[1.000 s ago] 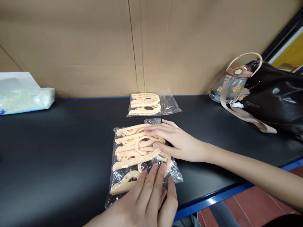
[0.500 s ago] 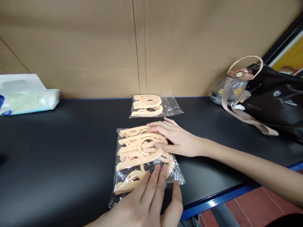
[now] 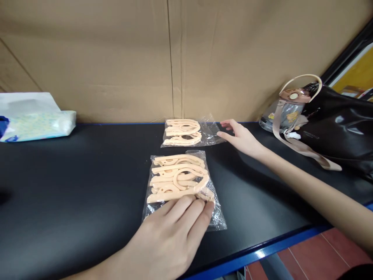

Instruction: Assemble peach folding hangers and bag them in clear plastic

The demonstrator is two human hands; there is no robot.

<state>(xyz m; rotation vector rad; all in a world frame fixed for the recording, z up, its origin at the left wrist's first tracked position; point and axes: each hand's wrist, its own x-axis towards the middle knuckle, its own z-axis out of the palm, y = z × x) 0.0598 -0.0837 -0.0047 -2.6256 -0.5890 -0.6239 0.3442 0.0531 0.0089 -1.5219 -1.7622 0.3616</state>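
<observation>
A clear plastic bag of peach folding hangers (image 3: 177, 177) lies flat on the dark table in front of me. My left hand (image 3: 171, 229) is curled over its near side, fingers bent and together on the bag; the thumb and the lowest hangers are hidden under the hand. Farther back lies a second clear bag of folding hangers (image 3: 183, 132), its loose plastic end pointing right. Beside that end is my right hand (image 3: 239, 135), fingers and thumb apart, with the fingertips at the plastic edge. Whether they touch it I cannot tell.
A soft white-and-blue pack (image 3: 37, 120) lies at the back left. On the right stand a clear bottle (image 3: 288, 111) with a strap and a black bag (image 3: 340, 124). A brown cardboard panel (image 3: 122, 62) rises behind the table, whose front edge (image 3: 262, 251) is blue.
My right hand has left the near bag and moved back and right to the far bag's loose end. My left hand's fingers have curled in, and the near bag has shifted slightly.
</observation>
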